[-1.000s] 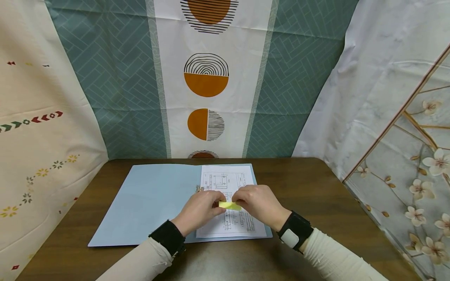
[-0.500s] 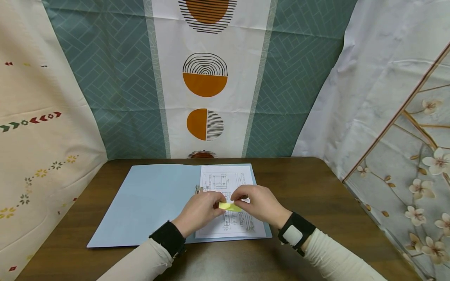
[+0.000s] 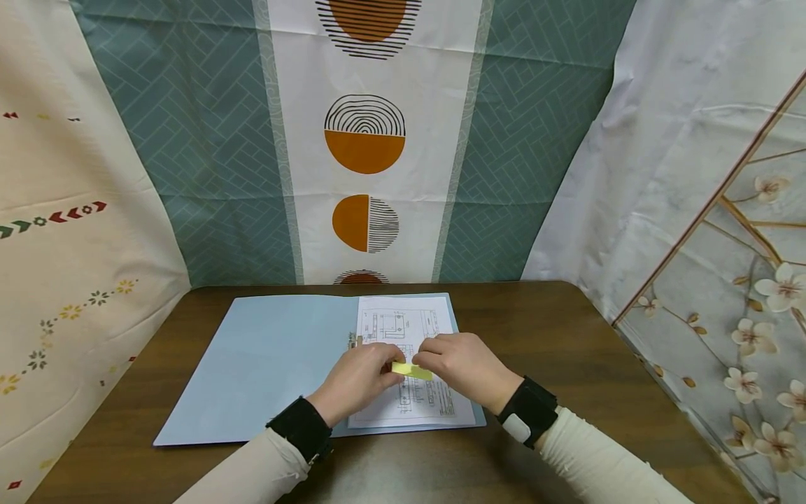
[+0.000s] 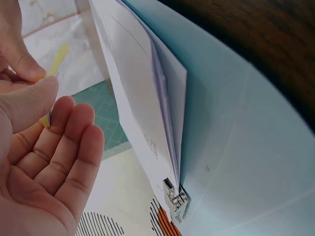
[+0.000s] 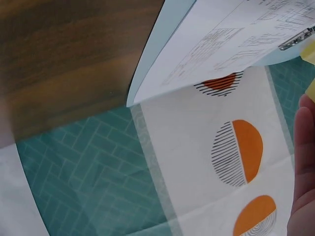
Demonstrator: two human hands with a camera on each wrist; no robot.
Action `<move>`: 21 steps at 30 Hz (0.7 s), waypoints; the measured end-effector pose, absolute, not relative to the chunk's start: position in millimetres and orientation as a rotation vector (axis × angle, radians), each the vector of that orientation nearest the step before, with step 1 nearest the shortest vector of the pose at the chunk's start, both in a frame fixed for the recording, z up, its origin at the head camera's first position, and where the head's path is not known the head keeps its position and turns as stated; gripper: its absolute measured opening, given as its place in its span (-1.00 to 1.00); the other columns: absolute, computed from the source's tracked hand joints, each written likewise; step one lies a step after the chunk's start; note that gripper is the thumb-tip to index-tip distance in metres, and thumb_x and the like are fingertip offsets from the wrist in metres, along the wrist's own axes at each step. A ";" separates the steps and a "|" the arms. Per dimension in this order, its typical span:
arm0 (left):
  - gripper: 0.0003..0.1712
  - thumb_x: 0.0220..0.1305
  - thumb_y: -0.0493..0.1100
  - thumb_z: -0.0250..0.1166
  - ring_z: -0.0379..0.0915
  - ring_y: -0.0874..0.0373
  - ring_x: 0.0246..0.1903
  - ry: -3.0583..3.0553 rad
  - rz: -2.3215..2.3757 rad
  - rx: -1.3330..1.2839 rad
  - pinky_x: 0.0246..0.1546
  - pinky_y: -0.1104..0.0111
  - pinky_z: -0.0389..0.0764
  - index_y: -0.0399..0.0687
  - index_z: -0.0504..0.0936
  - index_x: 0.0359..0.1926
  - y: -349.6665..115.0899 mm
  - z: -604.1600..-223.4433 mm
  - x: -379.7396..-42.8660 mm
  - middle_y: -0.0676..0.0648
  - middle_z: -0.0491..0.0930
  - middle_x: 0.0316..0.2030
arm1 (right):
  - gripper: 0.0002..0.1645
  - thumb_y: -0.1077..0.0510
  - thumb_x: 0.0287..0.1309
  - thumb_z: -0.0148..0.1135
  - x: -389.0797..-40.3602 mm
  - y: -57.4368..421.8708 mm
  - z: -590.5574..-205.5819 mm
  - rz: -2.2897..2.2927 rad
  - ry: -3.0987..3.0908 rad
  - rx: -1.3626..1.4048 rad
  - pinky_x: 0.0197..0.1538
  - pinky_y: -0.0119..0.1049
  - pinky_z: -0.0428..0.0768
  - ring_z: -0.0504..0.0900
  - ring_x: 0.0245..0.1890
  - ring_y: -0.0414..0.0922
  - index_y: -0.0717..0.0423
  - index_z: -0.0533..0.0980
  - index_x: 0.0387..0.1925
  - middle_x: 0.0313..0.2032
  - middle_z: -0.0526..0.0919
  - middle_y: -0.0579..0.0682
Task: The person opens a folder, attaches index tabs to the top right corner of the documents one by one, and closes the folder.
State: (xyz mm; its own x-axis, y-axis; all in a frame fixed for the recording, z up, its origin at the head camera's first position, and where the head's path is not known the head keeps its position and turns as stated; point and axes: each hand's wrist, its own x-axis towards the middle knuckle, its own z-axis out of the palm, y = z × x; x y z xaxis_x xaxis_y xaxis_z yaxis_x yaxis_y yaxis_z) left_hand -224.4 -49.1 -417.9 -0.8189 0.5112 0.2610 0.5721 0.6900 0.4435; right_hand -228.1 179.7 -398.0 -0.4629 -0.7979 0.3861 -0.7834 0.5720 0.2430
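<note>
A small yellow sticky note pad (image 3: 413,372) is held up over the papers in the head view. My left hand (image 3: 364,372) pinches its left end between thumb and index finger; in the left wrist view the other left fingers (image 4: 81,152) stay loosely extended. My right hand (image 3: 464,365) has thumb and fingertips together at the pad's right upper edge, pinching there. Beneath both hands lies a stack of printed drawing sheets (image 3: 403,318), set in the right side of an opened light blue folder (image 3: 271,364). In the left wrist view a metal clip (image 4: 175,200) sits at the folder's spine.
The folder lies on a dark brown wooden table (image 3: 529,329). Patterned cloth (image 3: 371,154) hangs behind the table, a cream cloth (image 3: 82,266) on the left and a floral one (image 3: 711,294) on the right.
Half a second ago my right thumb and index finger were spread apart beside the pad; now they have closed together at its edge. The left hand keeps its pinch.
</note>
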 end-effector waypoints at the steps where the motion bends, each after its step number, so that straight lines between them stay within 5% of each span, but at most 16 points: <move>1: -0.80 0.17 -0.07 0.46 0.44 0.33 -0.42 -2.781 -0.787 -0.892 -0.37 0.44 0.46 0.10 0.70 -0.17 -49.0 -417.9 -224.4 0.25 0.56 -0.37 | -0.54 0.14 -0.09 0.56 -228.2 179.8 -397.8 -0.073 -2.333 1.271 -0.03 -0.43 0.56 0.64 -0.16 -0.31 -0.14 0.71 -0.05 -0.16 0.70 -0.24; 21: -0.81 0.17 -0.04 0.45 0.43 0.33 -0.43 -2.784 -0.769 -0.886 -0.38 0.43 0.45 0.12 0.70 -0.19 -49.7 -416.6 -222.8 0.26 0.54 -0.40 | -0.59 0.07 -0.08 0.57 -225.0 182.5 -402.2 -0.125 -2.262 1.285 0.02 -0.39 0.55 0.61 -0.13 -0.27 -0.16 0.71 -0.09 -0.14 0.69 -0.21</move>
